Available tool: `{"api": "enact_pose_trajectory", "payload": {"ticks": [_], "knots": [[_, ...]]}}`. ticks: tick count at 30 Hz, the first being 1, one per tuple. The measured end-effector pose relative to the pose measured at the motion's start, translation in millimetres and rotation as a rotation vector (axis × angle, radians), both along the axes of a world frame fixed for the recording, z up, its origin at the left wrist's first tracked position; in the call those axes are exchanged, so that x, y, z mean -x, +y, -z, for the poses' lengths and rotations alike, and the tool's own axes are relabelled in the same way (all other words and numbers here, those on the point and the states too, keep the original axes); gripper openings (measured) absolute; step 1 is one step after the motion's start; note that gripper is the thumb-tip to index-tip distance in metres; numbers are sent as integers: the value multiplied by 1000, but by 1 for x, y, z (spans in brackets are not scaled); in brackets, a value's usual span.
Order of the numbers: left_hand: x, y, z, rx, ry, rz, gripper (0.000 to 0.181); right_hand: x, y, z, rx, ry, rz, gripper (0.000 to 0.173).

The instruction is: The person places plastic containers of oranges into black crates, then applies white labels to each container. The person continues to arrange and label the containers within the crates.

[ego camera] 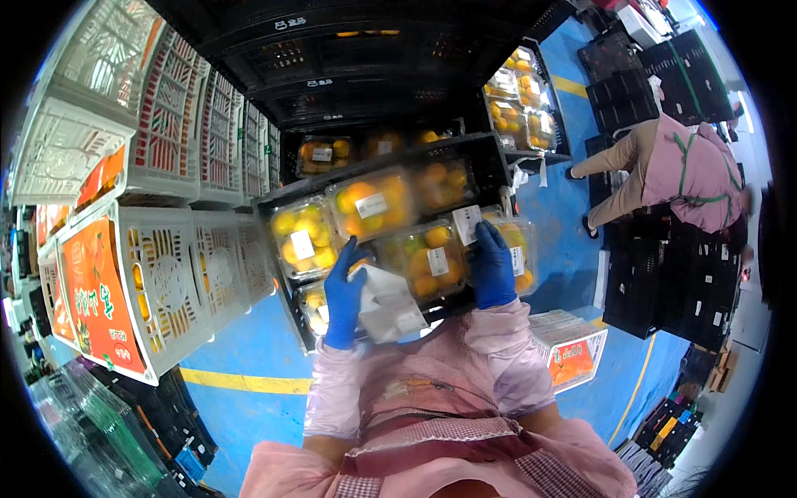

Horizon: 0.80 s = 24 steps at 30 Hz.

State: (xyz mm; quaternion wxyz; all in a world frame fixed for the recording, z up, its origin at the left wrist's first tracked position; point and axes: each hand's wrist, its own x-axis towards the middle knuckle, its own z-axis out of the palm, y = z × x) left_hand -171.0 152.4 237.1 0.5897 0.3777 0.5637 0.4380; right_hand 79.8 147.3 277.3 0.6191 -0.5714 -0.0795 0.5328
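My left hand (345, 299), in a blue glove, grips a white sheet of label backing paper (389, 305) that hangs over the near side of a black plastic crate (392, 155). My right hand (492, 264), gloved too, holds a white printed label (467, 225) between thumb and fingers. Clear plastic clamshells of orange and yellow citrus fruit fill the crate, several with white labels. One labelled clamshell (436, 260) lies between my hands. Another clamshell (520, 252) sits partly behind my right hand. A blurred clamshell (372, 202) is farther back in the crate.
Black crates (299, 62) are stacked beyond the work crate. White plastic crates (168, 292), some with orange printed sheets, stand at the left. Another black crate of clamshells (560, 124) is at the back right. A person in pink (685, 168) bends by black crates at the right.
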Motion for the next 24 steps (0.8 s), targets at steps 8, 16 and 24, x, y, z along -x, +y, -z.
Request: {"api": "enact_pose_trajectory", "payload": {"ticks": [8, 16, 24], "knots": [[-61, 10, -42, 24, 151, 225, 29, 58, -18, -9, 67, 51, -198, 31], [-51, 20, -36, 58, 145, 469, 28, -9, 28, -40, 63, -429, -608, 34], [-53, 38, 6, -47, 232, 427, 33, -75, 87, 12, -391, -957, -1200, 19]]}}
